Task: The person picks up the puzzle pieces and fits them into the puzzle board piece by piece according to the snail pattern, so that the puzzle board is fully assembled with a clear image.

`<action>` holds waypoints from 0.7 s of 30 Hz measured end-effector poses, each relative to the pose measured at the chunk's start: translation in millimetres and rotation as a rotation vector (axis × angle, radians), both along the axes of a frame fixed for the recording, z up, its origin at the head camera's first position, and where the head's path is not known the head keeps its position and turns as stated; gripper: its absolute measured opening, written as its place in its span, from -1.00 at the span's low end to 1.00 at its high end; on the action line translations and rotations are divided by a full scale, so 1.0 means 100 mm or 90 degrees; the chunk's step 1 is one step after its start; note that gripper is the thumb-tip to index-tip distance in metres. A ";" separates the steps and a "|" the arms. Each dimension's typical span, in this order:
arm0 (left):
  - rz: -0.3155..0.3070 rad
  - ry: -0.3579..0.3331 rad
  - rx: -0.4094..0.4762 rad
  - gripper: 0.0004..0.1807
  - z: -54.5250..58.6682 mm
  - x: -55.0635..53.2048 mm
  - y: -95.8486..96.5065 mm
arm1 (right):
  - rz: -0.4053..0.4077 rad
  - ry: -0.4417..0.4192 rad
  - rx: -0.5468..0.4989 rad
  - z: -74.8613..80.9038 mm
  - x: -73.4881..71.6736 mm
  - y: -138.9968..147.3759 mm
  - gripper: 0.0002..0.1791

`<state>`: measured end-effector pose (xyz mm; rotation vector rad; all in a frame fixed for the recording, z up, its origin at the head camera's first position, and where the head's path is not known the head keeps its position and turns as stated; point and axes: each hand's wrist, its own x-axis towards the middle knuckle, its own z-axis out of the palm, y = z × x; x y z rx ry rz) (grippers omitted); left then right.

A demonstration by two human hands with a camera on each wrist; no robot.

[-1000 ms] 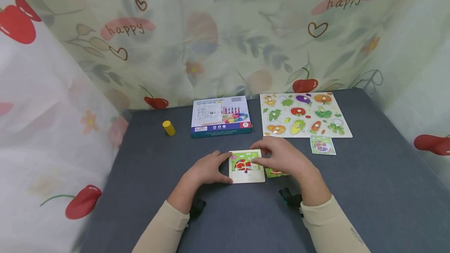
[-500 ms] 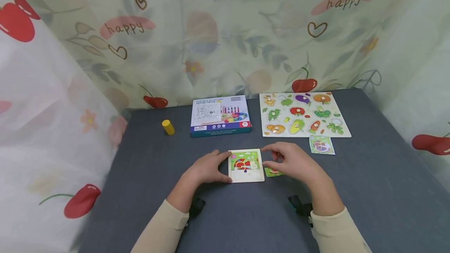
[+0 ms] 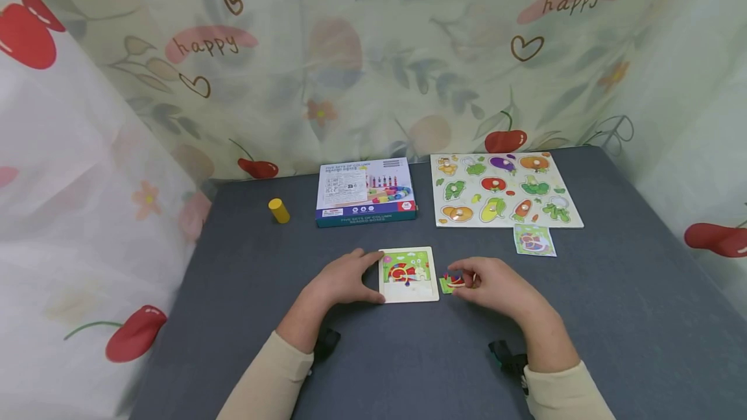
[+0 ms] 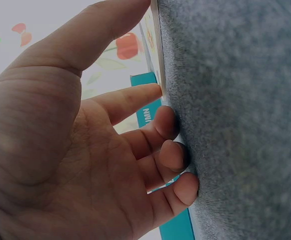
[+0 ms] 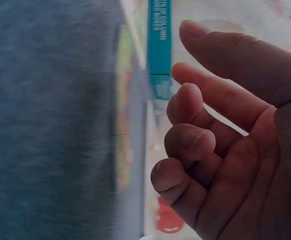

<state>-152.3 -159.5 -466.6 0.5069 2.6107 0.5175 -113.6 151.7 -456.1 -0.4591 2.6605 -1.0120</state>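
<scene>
A small square puzzle tray (image 3: pixel 417 293) with a pale frame lies in front of me. Green and red picture pieces fill its upper part; the lower strip is bare. My left hand (image 3: pixel 344 280) touches its left side, index fingertip at the far corner and thumb at the near one. In the left wrist view the other fingers curl loosely near the tabletop. To the tray's right lie green and red puzzle pieces (image 3: pixel 447 286), partly hidden under my right hand (image 3: pixel 496 282). Its thumb and index finger stand apart over them, with nothing between them in the right wrist view.
A boxed bead set (image 3: pixel 367 218) stands at the back, with a yellow cylinder (image 3: pixel 279 211) to its left. At the back right lies a vegetable peg puzzle board (image 3: pixel 508 209), a small picture card (image 3: pixel 535 242) at its front edge. Patterned cloth (image 3: pixel 373 83) hangs behind the table.
My right hand has left the tray's right edge and moved right and nearer, down to the loose puzzle pieces. The left hand and tray have stayed in place.
</scene>
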 end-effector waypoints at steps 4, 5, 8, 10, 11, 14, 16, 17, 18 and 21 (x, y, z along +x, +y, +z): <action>-0.001 0.000 0.001 0.03 0.00 0.00 0.00 | 0.008 -0.011 -0.005 -0.14 -0.04 -0.01 -0.53; -0.001 0.000 0.002 0.03 0.00 0.00 0.00 | 0.011 -0.010 -0.003 -0.17 -0.05 -0.01 -0.52; -0.004 0.001 0.001 0.03 -0.01 0.00 0.00 | 0.023 0.000 0.014 -0.25 -0.07 -0.02 -0.51; -0.005 0.003 0.001 0.03 -0.02 0.00 0.00 | 0.021 0.007 0.027 -0.28 -0.08 -0.02 -0.52; -0.006 0.003 0.000 0.03 -0.02 0.00 0.00 | 0.019 0.012 0.031 -0.29 -0.09 -0.02 -0.53; -0.006 0.003 -0.001 0.04 -0.03 0.00 0.00 | 0.013 0.023 0.033 -0.30 -0.09 -0.02 -0.58; -0.004 0.003 -0.002 0.03 -0.04 0.00 0.00 | 0.010 0.025 0.028 -0.30 -0.10 -0.01 -0.60; -0.005 0.003 -0.002 0.03 -0.04 0.00 0.00 | 0.009 0.025 0.025 -0.30 -0.10 -0.01 -0.61; -0.004 0.002 -0.003 0.03 -0.04 0.00 -0.01 | 0.008 0.024 0.021 -0.30 -0.10 -0.01 -0.62; -0.001 0.000 -0.003 0.03 -0.03 0.00 -0.01 | 0.005 0.025 0.012 -0.30 -0.10 -0.01 -0.65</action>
